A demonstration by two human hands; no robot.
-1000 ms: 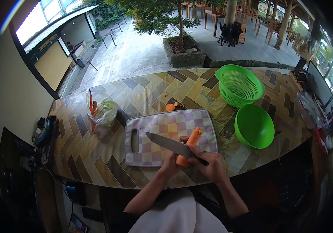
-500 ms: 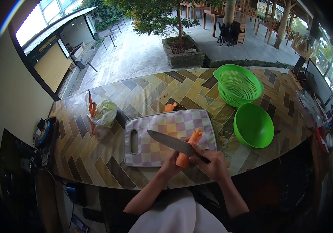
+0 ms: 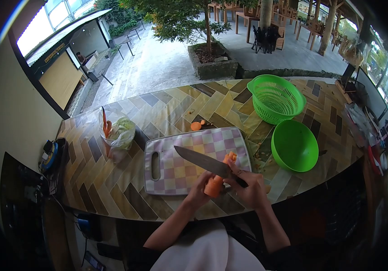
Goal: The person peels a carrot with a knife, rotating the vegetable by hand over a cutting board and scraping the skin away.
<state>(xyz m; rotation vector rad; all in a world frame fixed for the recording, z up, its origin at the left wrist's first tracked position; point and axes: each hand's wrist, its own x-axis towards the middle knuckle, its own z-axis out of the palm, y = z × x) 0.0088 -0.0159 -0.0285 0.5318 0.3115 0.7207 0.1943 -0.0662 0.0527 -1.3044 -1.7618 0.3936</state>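
Observation:
In my left hand (image 3: 197, 193) is a thick orange carrot (image 3: 213, 187), gripped around its wide lower part and tilted away from me. My right hand (image 3: 251, 189) is closed on the dark handle of a large kitchen knife (image 3: 201, 160). The blade lies across the carrot and points up to the left; it hides the carrot's middle. Both hands are above the near right edge of a checkered cutting board (image 3: 176, 153). Cut carrot ends (image 3: 196, 126) lie on the table just beyond the board.
A green colander (image 3: 273, 106) stands at the back right, with a green bowl (image 3: 295, 147) in front of it. On the left sits a plastic bag (image 3: 122, 133) of vegetables. The wood-patterned tabletop (image 3: 108, 189) ends close to my body.
The knife and my right hand have shifted slightly to the right along the carrot. The blade now covers more of the carrot's upper part. My left hand keeps its grip.

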